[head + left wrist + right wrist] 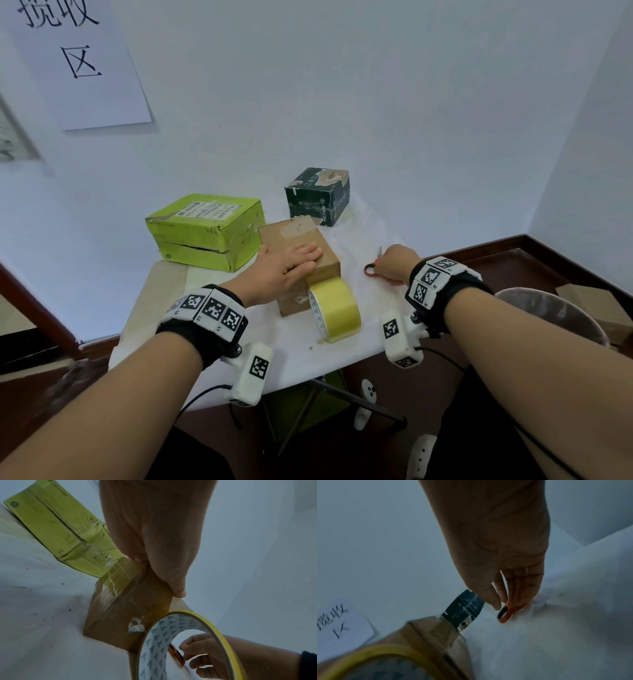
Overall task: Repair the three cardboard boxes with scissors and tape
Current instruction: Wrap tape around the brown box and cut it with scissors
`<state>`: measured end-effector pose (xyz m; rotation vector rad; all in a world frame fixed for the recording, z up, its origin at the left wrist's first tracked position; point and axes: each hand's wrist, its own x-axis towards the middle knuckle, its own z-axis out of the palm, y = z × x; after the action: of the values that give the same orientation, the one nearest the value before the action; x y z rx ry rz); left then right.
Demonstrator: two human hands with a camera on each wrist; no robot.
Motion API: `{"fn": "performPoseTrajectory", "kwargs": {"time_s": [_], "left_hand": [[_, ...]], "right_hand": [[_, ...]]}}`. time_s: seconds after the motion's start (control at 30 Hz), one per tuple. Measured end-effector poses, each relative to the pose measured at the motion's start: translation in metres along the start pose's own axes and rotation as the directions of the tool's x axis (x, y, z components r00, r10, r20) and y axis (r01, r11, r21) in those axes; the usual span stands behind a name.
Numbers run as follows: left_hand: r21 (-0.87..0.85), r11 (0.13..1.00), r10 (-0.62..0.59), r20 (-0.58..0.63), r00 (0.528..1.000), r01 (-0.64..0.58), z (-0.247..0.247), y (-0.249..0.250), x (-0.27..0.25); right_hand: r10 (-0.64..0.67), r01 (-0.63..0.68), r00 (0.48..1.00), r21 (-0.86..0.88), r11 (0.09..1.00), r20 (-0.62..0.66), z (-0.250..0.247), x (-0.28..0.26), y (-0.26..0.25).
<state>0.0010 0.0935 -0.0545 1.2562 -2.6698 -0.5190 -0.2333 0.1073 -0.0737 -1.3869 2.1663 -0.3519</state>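
Left hand [287, 265] lies flat on top of the brown box [301, 246], fingers [310, 251] straight and together, pressing down, gripping nothing. Brown box sits mid-counter [342, 346]. Yellow tape roll [337, 308] stands on edge at the box's 5 o'clock, touching its near end.

Right hand [394, 262] is at 3 o'clock from the brown box, down on the counter. Fingers [518, 592] curl narrowly and pinch the orange handle of the scissors [505, 614]; a blade tip shows just past the knuckles in the head view.

Green box [205, 229] sits at 10 o'clock from the brown box, just beside it, with a split along its near side. Dark box [318, 195] stands at 1 o'clock, top torn. Paper sign [78, 61] on the wall at 11 o'clock.
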Motion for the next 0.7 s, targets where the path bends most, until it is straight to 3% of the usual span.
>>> {"fn": "performPoseTrajectory", "kwargs": {"time_s": [0.2, 0.5, 0.7], "left_hand": [[-0.008, 1.000, 0.016, -0.009, 1.000, -0.017, -0.001, -0.006, 0.002], [-0.023, 0.999, 0.033, 0.011, 0.999, -0.033, -0.004, -0.015, 0.009], [-0.040, 0.998, 0.042, 0.003, 0.999, -0.042, -0.006, -0.019, 0.011]], "right_hand": [[0.004, 0.004, 0.999, -0.239, 0.971, 0.032, 0.001, 0.011, -0.014], [0.024, -0.025, 1.000, -0.212, 0.977, -0.008, -0.001, 0.024, -0.014], [0.011, -0.007, 1.000, -0.346, 0.938, 0.009, -0.007, 0.019, -0.007]]}}
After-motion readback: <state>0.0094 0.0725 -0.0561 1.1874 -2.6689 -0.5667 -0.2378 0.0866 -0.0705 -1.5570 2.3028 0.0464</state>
